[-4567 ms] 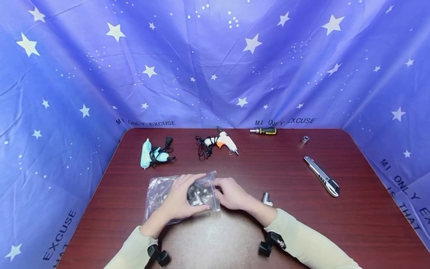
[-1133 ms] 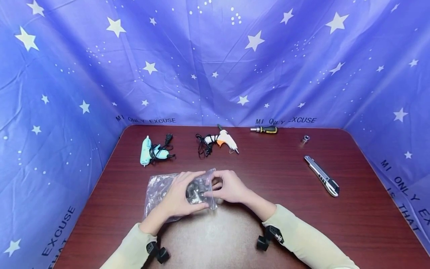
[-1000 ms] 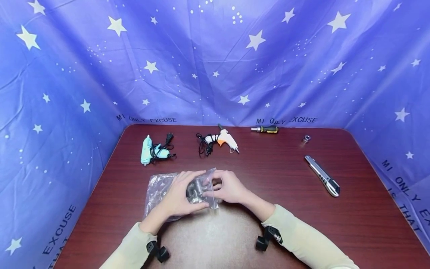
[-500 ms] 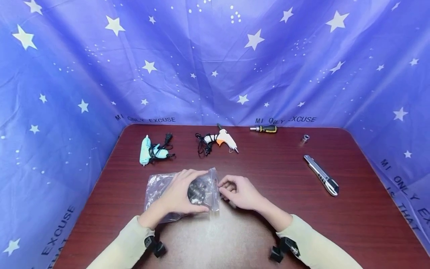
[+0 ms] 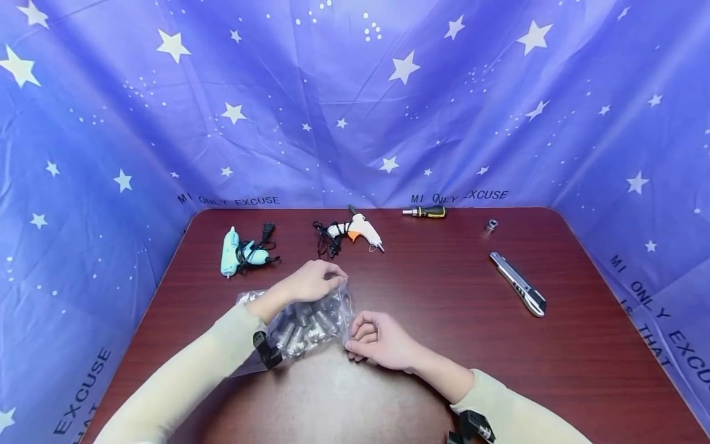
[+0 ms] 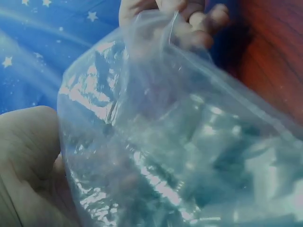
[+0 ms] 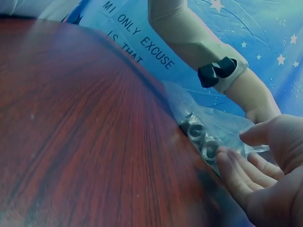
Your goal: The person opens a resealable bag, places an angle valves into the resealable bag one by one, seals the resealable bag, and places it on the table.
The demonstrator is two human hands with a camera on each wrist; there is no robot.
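A clear zip-lock bag [image 5: 318, 317] lies on the table, with several shiny metal pipe fittings [image 5: 296, 336] inside. My left hand [image 5: 310, 282] pinches the far corner of the bag's mouth and lifts that edge a little. At the near corner of the mouth, my right hand [image 5: 385, 342] holds the bag's edge at its thumb and fingertips, the fingers loosely curled. The right wrist view shows round open ends of fittings [image 7: 197, 133] through the plastic beside the right hand [image 7: 270, 175]. The bag [image 6: 156, 127] fills most of the left wrist view.
Behind the bag lie a mint glue gun [image 5: 230, 253] and a white glue gun [image 5: 363, 230], cords wrapped. A screwdriver [image 5: 429, 212] lies at the back edge, a small metal fitting [image 5: 491, 226] at the back right, a utility knife [image 5: 518, 285] on the right.
A metal fitting by the right forearm is gone from the table. My right hand has left the bag's opening. My left hand has moved from the bag's body to the mouth's far corner.
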